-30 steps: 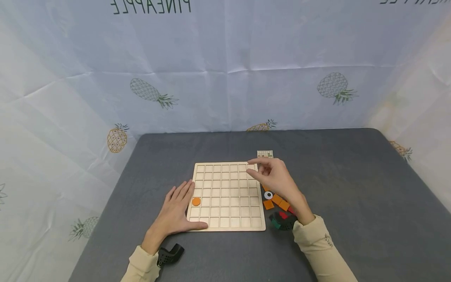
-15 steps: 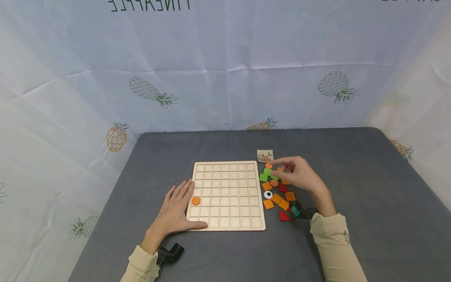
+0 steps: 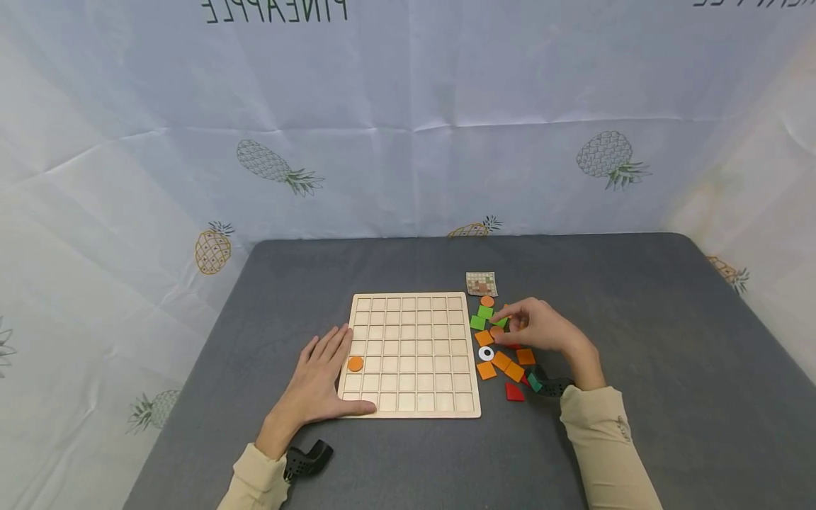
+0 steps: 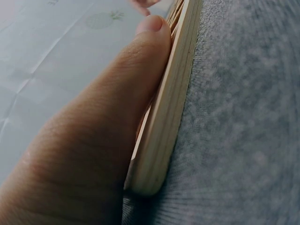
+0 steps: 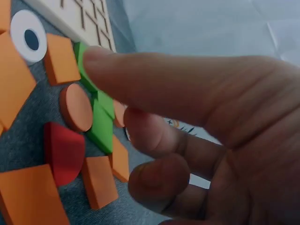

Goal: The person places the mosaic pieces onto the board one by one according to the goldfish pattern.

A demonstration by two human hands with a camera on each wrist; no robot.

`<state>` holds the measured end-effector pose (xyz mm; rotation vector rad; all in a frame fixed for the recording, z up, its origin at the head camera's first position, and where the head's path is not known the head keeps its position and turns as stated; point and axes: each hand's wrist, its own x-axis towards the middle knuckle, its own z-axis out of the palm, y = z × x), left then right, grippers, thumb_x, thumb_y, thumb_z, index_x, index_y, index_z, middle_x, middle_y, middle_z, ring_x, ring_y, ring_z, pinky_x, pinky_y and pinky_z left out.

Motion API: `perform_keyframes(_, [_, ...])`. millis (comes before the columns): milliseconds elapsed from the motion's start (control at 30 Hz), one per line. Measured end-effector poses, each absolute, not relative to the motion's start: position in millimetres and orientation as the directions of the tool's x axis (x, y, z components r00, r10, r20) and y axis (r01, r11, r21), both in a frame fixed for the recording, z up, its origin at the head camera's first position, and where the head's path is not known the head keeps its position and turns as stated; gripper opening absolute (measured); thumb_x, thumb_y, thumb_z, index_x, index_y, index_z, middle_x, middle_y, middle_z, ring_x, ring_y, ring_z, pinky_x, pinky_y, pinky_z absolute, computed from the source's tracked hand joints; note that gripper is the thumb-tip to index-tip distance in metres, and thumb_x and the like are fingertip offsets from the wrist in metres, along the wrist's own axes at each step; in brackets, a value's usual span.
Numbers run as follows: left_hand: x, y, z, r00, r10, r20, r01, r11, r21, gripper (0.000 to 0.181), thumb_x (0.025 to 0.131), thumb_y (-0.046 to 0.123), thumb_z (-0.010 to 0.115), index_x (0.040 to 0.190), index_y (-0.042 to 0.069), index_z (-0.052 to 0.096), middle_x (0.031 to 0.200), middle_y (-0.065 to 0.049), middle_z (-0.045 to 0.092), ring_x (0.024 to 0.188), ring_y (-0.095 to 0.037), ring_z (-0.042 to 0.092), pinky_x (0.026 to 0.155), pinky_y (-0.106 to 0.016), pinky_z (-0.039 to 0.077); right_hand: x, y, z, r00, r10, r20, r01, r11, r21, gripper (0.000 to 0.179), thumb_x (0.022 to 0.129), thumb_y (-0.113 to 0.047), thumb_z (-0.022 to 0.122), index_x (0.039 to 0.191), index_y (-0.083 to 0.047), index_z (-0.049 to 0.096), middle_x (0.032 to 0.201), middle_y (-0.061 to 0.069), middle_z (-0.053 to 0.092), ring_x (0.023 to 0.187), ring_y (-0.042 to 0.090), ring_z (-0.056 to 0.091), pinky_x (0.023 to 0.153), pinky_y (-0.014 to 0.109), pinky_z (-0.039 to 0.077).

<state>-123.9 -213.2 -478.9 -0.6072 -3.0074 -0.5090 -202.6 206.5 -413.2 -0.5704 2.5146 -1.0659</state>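
Observation:
My left hand (image 3: 319, 386) rests on the near left corner of a wooden grid board (image 3: 408, 383), fingers spread and thumb along the front edge. An orange disc (image 3: 355, 363) sits in a cell of the board's left column. Over the loose pieces right of the board hovers my right hand (image 3: 542, 329), with no piece visible between thumb and fingers. Below the thumb in the right wrist view lie a second orange disc (image 5: 77, 107), green squares (image 5: 101, 124) and a red piece (image 5: 65, 152). The index finger is mostly hidden behind the thumb there.
A small printed card (image 3: 481, 283) lies past the board's far right corner. Several orange squares (image 3: 486, 370), a white ring-like disc (image 3: 480, 353) with a dark centre and a red piece (image 3: 514, 392) lie along the right side. All stand on a dark grey table (image 3: 637, 340).
My right hand has moved from the board's far right corner rightward over the loose pieces, then slightly toward me and lower. The left hand has stayed in place.

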Motion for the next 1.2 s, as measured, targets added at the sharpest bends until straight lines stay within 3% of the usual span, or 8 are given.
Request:
perform_keyframes(567, [-123,-214,-479,-0.921,0.377,0.104,0.390,0.867,0.310,0.135,0.067,0.089,0.066,0.164,0.006,0.022,0.171,-0.013,0.025,0.157,-0.038,0.026,0.123,-0.064,0.020,-203,204,-422,-0.873,-0.436,-0.218,-0.184,0.709,-0.681,0.035,0.089,-0.011,0.078,0.122,-0.001,0.075,0.057,-0.005,0.047,0.053,0.012,0.041,0.054,0.024,0.034])
perform_keyframes(1200, [-122,-215,-480,-0.917,0.383,0.110,0.398,0.862,0.314,0.133,0.068,0.091,0.063,0.164,0.007,0.022,0.171,-0.013,0.025,0.157,-0.038,0.027,0.122,-0.065,0.021,-200,198,-424,-0.887,-0.394,-0.240,-0.165,0.757,-0.632,0.029,0.090,-0.011,0.077,0.118,-0.002,0.074,0.059,-0.003,0.051,0.054,0.012,0.044,0.054,0.025,0.036])
